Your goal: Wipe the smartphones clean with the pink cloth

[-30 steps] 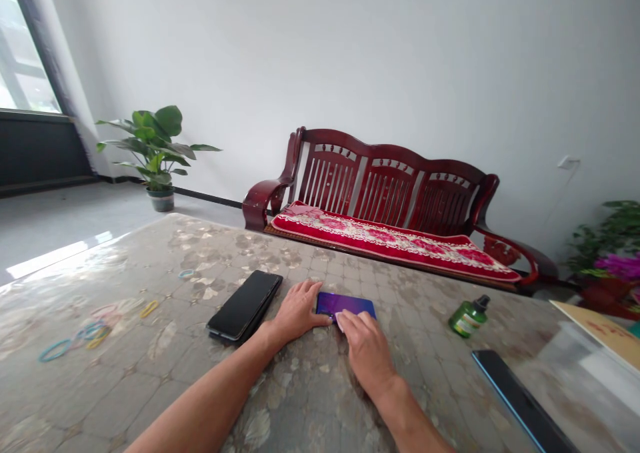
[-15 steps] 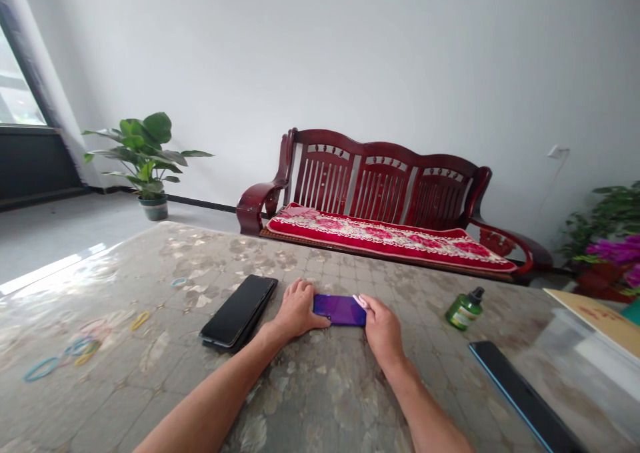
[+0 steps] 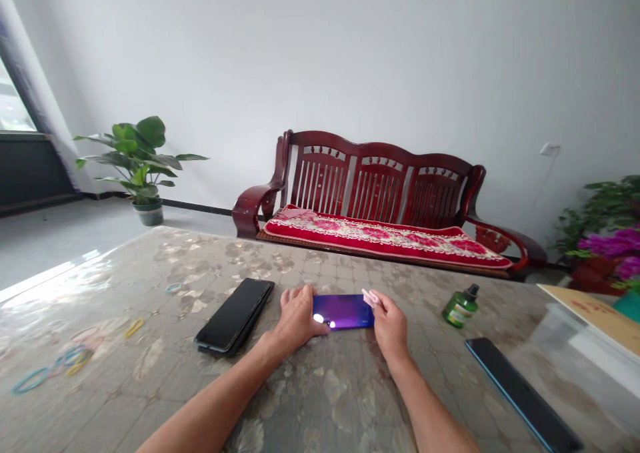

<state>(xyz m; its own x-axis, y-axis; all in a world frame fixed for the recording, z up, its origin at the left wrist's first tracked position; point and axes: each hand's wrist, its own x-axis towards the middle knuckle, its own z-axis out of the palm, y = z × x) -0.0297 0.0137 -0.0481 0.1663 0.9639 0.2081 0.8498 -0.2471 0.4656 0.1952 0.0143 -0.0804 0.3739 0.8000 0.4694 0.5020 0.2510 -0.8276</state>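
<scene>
A purple phone (image 3: 345, 310) lies face down on the patterned table (image 3: 310, 386). My left hand (image 3: 296, 318) rests on its left end, fingers curled over the edge, holding it steady. My right hand (image 3: 389, 324) sits at the phone's right end and pinches a small pink wipe (image 3: 371, 297) against the phone's far right corner. A black phone (image 3: 234, 313) lies just left of my left hand.
A small green bottle (image 3: 461, 307) stands to the right. Another dark phone (image 3: 520, 393) lies near the right front edge. Coloured rubber bands (image 3: 70, 358) are scattered at the left. A yellowish board (image 3: 593, 314) lies at far right. A red wooden bench (image 3: 380, 203) stands behind the table.
My right hand has slid with the pink wipe from the phone's near middle to its right end. My left hand stays on the left end. The camera shifted slightly.
</scene>
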